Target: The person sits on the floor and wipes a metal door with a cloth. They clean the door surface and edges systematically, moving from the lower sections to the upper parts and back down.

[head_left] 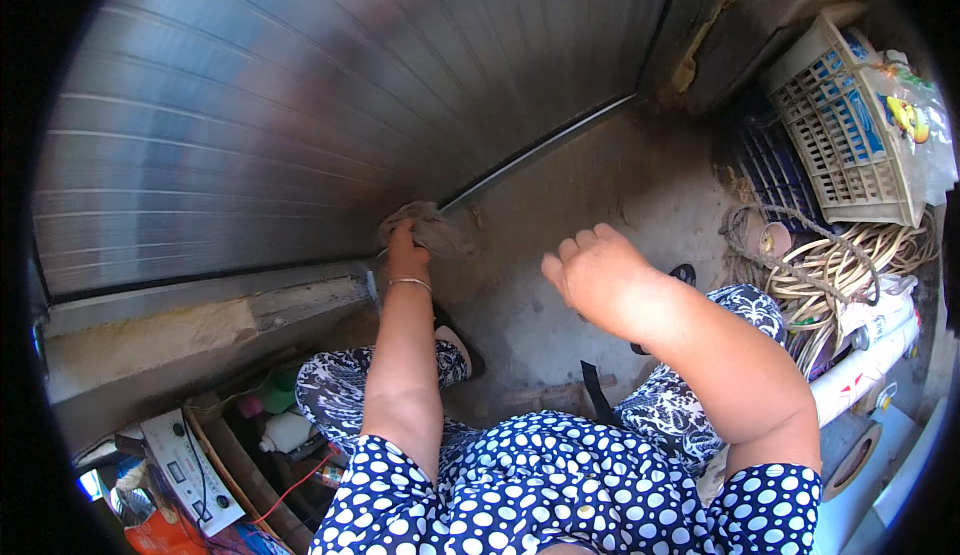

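Observation:
My left hand [406,253] is closed on a greyish rag [445,232], pressed to the lower edge of a ribbed, shiny metal door panel [330,105]. The rag is crumpled, and part of it hangs out past the fingers. A thin bangle [409,281] circles my left wrist. Off to the right, my right hand [598,273] is held over the floor, away from the door, with its fingers curled into a loose fist. Nothing sticks out of it; its palm side is hidden.
At right stands a pale plastic crate [850,125], with coiled rope and cable [850,265] below it and a white cylinder [865,370] nearer. A concrete ledge [200,340] runs under the door. At lower left are a white control box [190,470] and a wooden-edged bin [250,465].

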A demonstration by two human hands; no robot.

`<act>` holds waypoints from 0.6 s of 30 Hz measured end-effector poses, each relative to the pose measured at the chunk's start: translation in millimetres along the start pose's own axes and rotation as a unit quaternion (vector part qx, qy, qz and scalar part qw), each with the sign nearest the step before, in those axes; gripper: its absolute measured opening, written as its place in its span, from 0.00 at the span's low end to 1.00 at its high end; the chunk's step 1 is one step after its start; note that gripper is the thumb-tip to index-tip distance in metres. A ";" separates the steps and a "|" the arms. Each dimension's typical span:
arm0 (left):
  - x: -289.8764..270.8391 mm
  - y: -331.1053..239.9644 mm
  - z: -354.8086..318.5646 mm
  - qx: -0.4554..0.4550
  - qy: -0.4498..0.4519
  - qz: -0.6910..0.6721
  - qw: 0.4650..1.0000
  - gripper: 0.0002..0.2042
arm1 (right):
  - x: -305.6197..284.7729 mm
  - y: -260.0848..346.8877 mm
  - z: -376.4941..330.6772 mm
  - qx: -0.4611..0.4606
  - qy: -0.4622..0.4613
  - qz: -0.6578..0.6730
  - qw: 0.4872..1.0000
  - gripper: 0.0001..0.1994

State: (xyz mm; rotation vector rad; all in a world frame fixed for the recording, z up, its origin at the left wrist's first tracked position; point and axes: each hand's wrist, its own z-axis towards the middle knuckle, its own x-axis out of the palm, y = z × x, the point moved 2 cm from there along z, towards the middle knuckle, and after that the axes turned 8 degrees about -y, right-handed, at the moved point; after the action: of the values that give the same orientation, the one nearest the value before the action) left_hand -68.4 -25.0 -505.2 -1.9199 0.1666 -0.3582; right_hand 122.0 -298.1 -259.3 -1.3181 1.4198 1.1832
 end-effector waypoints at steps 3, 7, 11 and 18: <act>56.5 -19.7 -39.8 -0.160 0.017 -0.097 0.982 0.18 | 1.9 -8.8 7.1 0.041 -0.087 0.020 0.995 0.17; 113.9 -72.5 -111.6 -0.165 0.195 -0.190 0.948 0.24 | -13.0 -14.8 15.2 0.070 -0.231 0.075 0.968 0.21; 129.4 -110.2 -148.0 -0.148 0.286 -0.110 0.940 0.26 | -39.9 -20.7 17.3 0.083 -0.400 0.214 0.887 0.22; 141.3 -174.7 -178.1 -0.097 0.281 -0.043 0.954 0.27 | -49.6 -24.9 32.7 0.063 -0.442 0.404 0.799 0.34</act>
State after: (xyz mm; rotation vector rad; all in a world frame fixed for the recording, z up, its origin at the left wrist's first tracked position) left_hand -2.5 -158.1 -260.0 -1.9763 0.5093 -0.9745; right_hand 150.6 -256.1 -219.6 0.1092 1.2689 1.8585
